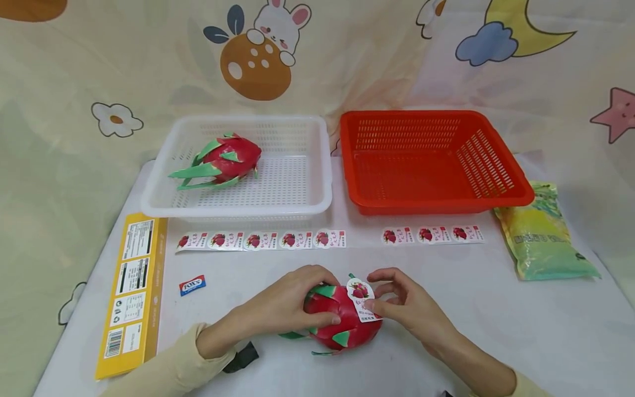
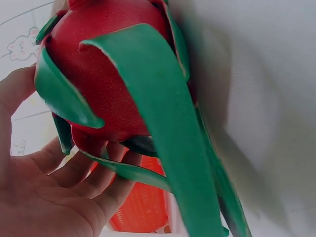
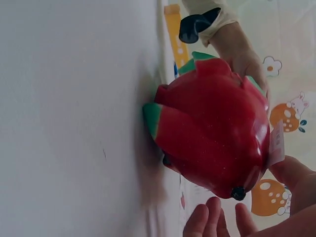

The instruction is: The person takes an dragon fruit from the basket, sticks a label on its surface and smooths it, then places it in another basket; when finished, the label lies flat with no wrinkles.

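Observation:
In the head view a red dragon fruit (image 1: 329, 318) with green scales lies on the white table. My left hand (image 1: 290, 300) grips it from the left, thumb across its near side and fingers over the far side. The left wrist view shows long green leaves (image 2: 158, 103) at the fruit's tail. A white label (image 1: 363, 299) with a printed dragon fruit lies on the upper right of the fruit; its edge stands off the skin in the right wrist view. My right hand (image 1: 414, 306) touches the label with its thumb, while its other fingers are apart from the fruit.
Behind are a white basket (image 1: 324, 165) with another dragon fruit (image 1: 233, 160) and a red basket (image 1: 439, 207). Two label strips (image 1: 260, 241) (image 1: 431, 235) lie before them. A yellow box (image 1: 131, 298) and a small packet (image 1: 192, 285) are left; a green bag (image 1: 550, 237) is right.

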The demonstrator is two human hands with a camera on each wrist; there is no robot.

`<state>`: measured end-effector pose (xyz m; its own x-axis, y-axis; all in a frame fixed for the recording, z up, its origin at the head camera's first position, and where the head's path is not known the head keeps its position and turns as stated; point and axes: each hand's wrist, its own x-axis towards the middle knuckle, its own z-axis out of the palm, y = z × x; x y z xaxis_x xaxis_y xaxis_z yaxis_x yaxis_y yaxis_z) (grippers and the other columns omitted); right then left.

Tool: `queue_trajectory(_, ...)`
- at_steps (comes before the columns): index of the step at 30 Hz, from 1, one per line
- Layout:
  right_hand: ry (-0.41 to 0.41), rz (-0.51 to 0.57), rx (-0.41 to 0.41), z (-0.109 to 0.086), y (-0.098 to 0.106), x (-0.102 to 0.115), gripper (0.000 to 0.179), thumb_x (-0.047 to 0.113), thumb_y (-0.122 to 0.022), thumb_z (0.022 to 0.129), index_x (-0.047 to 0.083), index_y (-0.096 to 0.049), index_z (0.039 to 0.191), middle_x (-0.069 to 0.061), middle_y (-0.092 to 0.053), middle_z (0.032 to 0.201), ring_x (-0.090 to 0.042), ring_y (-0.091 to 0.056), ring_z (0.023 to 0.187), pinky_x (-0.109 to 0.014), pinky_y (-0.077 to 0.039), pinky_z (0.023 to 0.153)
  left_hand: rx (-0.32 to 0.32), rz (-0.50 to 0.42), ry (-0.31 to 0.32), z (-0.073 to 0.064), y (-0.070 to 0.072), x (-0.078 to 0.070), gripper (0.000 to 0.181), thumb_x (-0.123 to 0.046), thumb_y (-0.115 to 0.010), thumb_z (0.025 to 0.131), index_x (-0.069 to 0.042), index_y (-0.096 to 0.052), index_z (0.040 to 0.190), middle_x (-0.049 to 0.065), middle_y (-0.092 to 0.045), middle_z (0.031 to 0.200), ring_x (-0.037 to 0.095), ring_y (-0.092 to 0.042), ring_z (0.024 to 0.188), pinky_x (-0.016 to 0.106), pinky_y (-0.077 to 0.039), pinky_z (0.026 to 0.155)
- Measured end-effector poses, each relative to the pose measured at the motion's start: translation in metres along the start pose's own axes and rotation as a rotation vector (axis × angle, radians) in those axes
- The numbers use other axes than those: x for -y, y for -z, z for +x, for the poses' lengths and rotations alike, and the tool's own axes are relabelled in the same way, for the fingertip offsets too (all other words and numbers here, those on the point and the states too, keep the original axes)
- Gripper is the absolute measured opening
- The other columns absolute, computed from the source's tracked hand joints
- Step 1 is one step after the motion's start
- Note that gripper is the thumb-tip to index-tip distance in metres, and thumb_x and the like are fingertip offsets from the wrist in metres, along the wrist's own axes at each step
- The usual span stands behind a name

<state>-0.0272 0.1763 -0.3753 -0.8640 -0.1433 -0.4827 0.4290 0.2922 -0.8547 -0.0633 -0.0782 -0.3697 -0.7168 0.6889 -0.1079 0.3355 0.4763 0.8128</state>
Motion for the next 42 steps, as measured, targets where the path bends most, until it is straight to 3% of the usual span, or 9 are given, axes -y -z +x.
queue_trajectory(6, -0.078, 0.038, 0.087, 0.005, -0.001, 0.000, 0.056, 0.035, -0.070, 0.086, 0.012, -0.049, 0.133, -0.009, -0.058, 0.125, -0.021, -0.056, 0.111, -0.035, -0.055, 0.088, -0.024, 0.011, -0.041, -0.004, -0.001, 0.002, 0.054, -0.038, -0.081, 0.075, -0.023, -0.055, 0.120, -0.008, -0.058, 0.119, 0.008, -0.054, 0.110, 0.015, -0.052, 0.077)
queue_trajectory(14, -0.154, 0.096, 0.209, 0.018, -0.004, -0.003, 0.055, 0.039, -0.064, 0.091, 0.007, -0.049, 0.133, -0.007, -0.059, 0.121, -0.019, -0.056, 0.106, -0.032, -0.056, 0.082, -0.035, 0.023, -0.118, -0.007, -0.002, 0.003, 0.058, -0.036, -0.082, 0.075, -0.021, -0.053, 0.122, -0.005, -0.058, 0.121, 0.009, -0.053, 0.113, 0.016, -0.052, 0.080)
queue_trajectory(21, -0.217, 0.203, 0.257, 0.016, -0.002, -0.006, 0.060, 0.040, -0.059, 0.093, 0.005, -0.044, 0.139, -0.011, -0.054, 0.129, -0.023, -0.052, 0.115, -0.040, -0.058, 0.085, -0.035, 0.035, -0.163, -0.009, -0.003, 0.005, 0.062, -0.036, -0.081, 0.076, -0.018, -0.049, 0.125, -0.004, -0.056, 0.123, 0.012, -0.054, 0.115, 0.017, -0.053, 0.082)
queue_trajectory(25, -0.198, 0.232, 0.294, 0.012, -0.001, -0.002, 0.060, 0.042, -0.056, 0.095, 0.004, -0.043, 0.140, -0.014, -0.050, 0.134, -0.026, -0.050, 0.120, -0.046, -0.057, 0.086, 0.016, 0.125, -0.185, -0.010, 0.000, 0.002, 0.073, -0.036, -0.079, 0.078, -0.026, -0.040, 0.139, -0.005, -0.050, 0.132, 0.007, -0.048, 0.121, 0.018, -0.053, 0.084)
queue_trajectory(30, -0.137, 0.194, 0.325, 0.008, -0.003, 0.004, 0.052, 0.040, -0.057, 0.095, 0.005, -0.048, 0.132, -0.011, -0.057, 0.123, -0.023, -0.056, 0.109, -0.046, -0.058, 0.080, 0.092, 0.294, -0.227, -0.013, 0.002, -0.001, 0.075, -0.040, -0.073, 0.082, -0.038, -0.036, 0.148, -0.003, -0.043, 0.140, 0.009, -0.042, 0.126, 0.020, -0.053, 0.086)
queue_trajectory(34, -0.085, 0.159, 0.339, 0.007, -0.005, 0.005, 0.048, 0.034, -0.060, 0.094, 0.004, -0.048, 0.129, -0.010, -0.059, 0.116, -0.022, -0.061, 0.101, -0.043, -0.059, 0.076, 0.089, 0.297, -0.189, -0.015, 0.003, -0.001, 0.070, -0.043, -0.073, 0.082, -0.030, -0.045, 0.144, -0.003, -0.046, 0.138, 0.008, -0.043, 0.125, 0.019, -0.053, 0.085)
queue_trajectory(38, -0.076, 0.164, 0.352, 0.006, -0.003, 0.002, 0.048, 0.032, -0.059, 0.095, 0.004, -0.046, 0.132, -0.011, -0.057, 0.120, -0.022, -0.060, 0.103, -0.042, -0.059, 0.078, 0.075, 0.275, -0.149, -0.017, 0.001, 0.002, 0.070, -0.046, -0.073, 0.081, -0.025, -0.046, 0.143, -0.004, -0.047, 0.138, 0.008, -0.043, 0.126, 0.019, -0.053, 0.085)
queue_trajectory(42, -0.100, 0.182, 0.363, 0.004, -0.001, 0.001, 0.050, 0.033, -0.058, 0.096, 0.005, -0.044, 0.135, -0.012, -0.054, 0.126, -0.022, -0.056, 0.109, -0.041, -0.058, 0.082, 0.027, 0.299, -0.206, -0.019, -0.002, 0.004, 0.073, -0.045, -0.071, 0.084, -0.031, -0.039, 0.147, -0.002, -0.041, 0.145, 0.010, -0.041, 0.130, 0.023, -0.055, 0.086)
